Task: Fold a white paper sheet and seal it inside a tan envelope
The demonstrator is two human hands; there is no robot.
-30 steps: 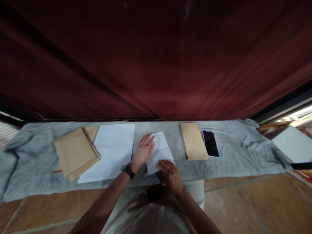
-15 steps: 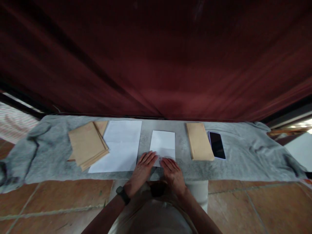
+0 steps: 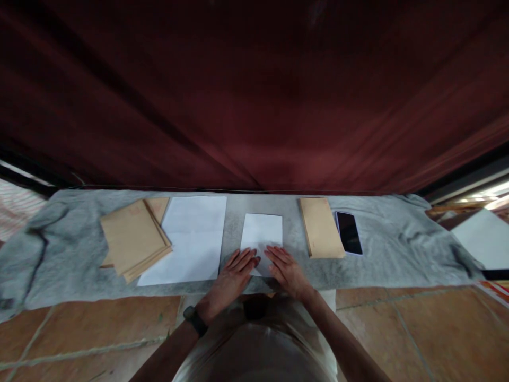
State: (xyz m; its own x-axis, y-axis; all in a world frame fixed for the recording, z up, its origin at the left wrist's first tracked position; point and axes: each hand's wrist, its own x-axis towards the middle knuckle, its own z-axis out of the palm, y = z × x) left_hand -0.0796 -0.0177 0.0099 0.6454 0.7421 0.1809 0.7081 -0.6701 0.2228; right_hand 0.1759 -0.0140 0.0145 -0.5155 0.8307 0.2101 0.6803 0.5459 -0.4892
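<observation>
A folded white sheet of paper [image 3: 262, 228] lies in front of me on the grey cloth. My left hand [image 3: 238, 269] rests flat on its lower left part, fingers stretched out. On the lower right part lies my right hand [image 3: 287, 269], also flat with fingers extended. Neither hand grips anything. To the left, a stack of larger white paper [image 3: 194, 239] sits partly under a pile of brown envelopes [image 3: 133, 233]. On the right is another stack of brown envelopes [image 3: 323, 228], beside a phone [image 3: 350, 233] with a dark screen.
Grey cloth [image 3: 389, 239] covers the long narrow table. A dark red curtain [image 3: 254, 106] hangs right behind it. At the far right stands a white surface [image 3: 483, 239]. Below the near edge is a tiled floor [image 3: 99, 323].
My right hand has shifted slightly up and to the right over the folded sheet. The left hand stays nearly in place on it. The whole view has tilted a little.
</observation>
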